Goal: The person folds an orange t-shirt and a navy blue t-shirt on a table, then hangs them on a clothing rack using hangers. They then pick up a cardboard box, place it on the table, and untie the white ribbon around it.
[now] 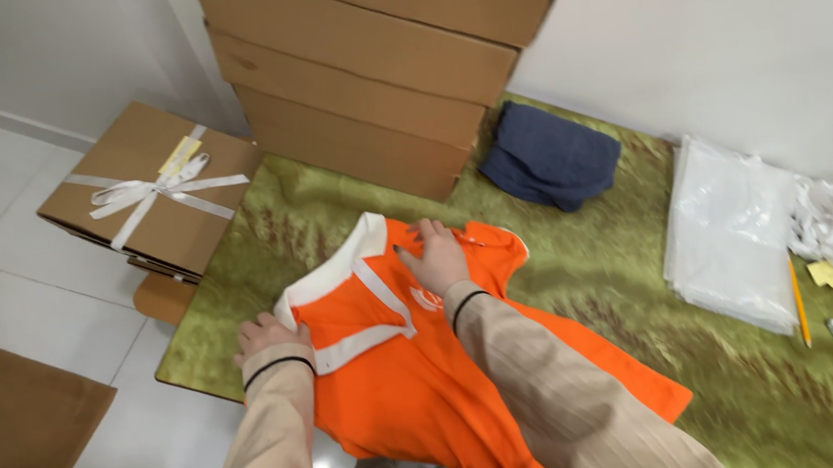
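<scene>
White tiled floor and pale wall; a table under a green cloth [600, 268] fills the middle. Far left, a cardboard box tied with white ribbon [146, 187]; behind, stacked cardboard boxes [372, 67]. My left hand [270, 337], sleeve reaching in from the near edge, is curled at the table's near left corner, fingers pinching the white collar edge of the orange polo shirt [410, 385]. My right hand [435, 255] lies flat and open, palm down, pressing the shirt's chest just right of the placket, gripping nothing. The shirt lies spread, collar far left, hem hanging toward me, with white collar and placket trim. Right of it: a folded dark blue garment [551, 160], clear plastic bags [728, 232], a pencil [799, 301].
</scene>
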